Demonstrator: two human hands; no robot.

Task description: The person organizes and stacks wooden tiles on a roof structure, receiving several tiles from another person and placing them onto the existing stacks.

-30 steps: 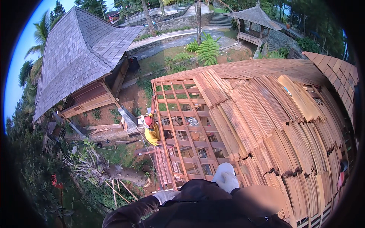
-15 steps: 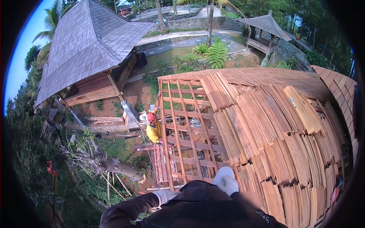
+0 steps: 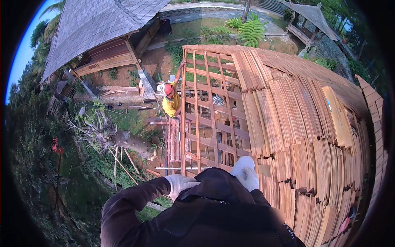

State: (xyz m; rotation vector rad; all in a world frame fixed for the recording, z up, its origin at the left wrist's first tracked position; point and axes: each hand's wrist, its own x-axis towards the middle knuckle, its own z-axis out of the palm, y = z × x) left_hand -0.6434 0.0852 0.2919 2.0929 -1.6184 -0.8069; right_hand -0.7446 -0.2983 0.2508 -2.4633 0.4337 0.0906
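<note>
My left hand (image 3: 180, 185), in a pale work glove, lies with its fingers stretched out on the dark clothing over my leg. My right hand (image 3: 249, 181), gloved too, is at the other side of that dark clothing, fingers apart. Just beyond it shows a white rounded thing (image 3: 242, 164), perhaps the toe of a shoe; whether the hand touches it I cannot tell. No tool shows in either hand. In front of me is an open lattice of wooden battens (image 3: 198, 119). Stacked wooden shingles (image 3: 284, 119) cover the roof slope on the right.
A person in a yellow shirt and red cap (image 3: 171, 101) stands beyond the lattice's left edge, one arm raised to it. A pale board (image 3: 337, 117) with a small blue thing lies on the shingles. A pink-and-black object (image 3: 347, 220) sits lower right. Ground drops away left, with a cut tree trunk (image 3: 131, 144).
My view has tilted downward, so the roof and the person sit higher in the picture. Both hands stay near my legs, and more of my left arm shows.
</note>
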